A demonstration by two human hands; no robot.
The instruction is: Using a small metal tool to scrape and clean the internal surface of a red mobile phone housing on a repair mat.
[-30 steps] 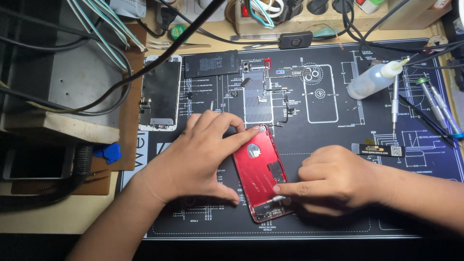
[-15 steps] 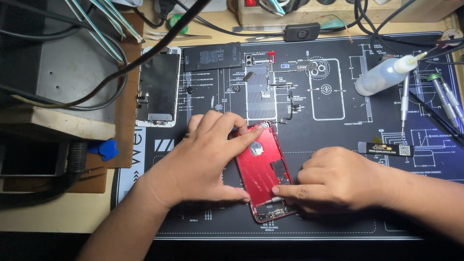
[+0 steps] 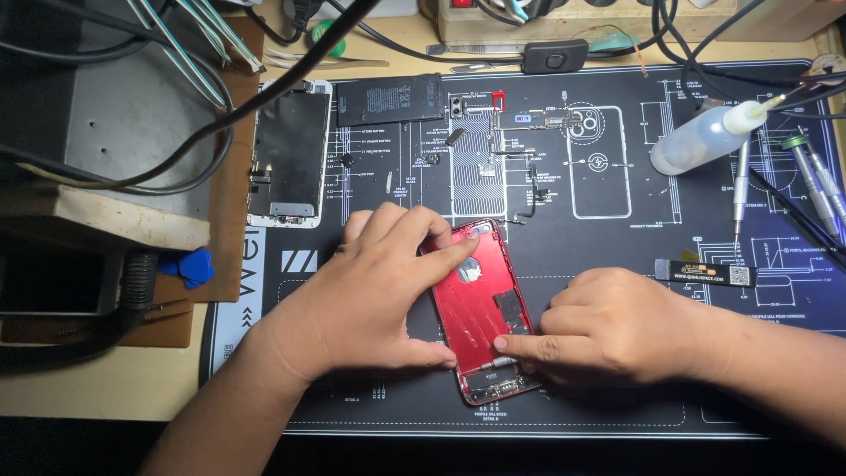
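While the red phone housing (image 3: 480, 308) lies open side up near the middle of the dark printed work mat (image 3: 617, 388), little about it has changed over the last second: it sits at the same slight tilt, its camera corner pointing up and away, its connector end toward the person. The left hand (image 3: 370, 295) rests on it as before, fingers (image 3: 445, 251) spread wide and flat, the forefinger pressing the upper part of the shell and the thumb lying along its lower left edge, so the hand pins rather than grips. The right hand (image 3: 617, 326) sits just beside the housing's right edge with its fingers curled close together; the forefinger and thumb pinch a thin metal tool (image 3: 498, 362) whose tip touches the lower inside of the housing. What has shifted is mostly the view, which has drifted a little, while both hands have held their places; judging from that, the work is a fine, steady one at a single spot in the lower part of the shell. Farther out on the mat lie a removed screen (image 3: 289, 154) at the upper left, a black battery (image 3: 389, 99) beside it, small loose parts (image 3: 520, 167), and a clear squeeze bottle (image 3: 705, 139) to the right with screwdrivers (image 3: 811, 176) near it. Blue picks (image 3: 189, 267) sit on the desk (image 3: 106, 388) to the left.
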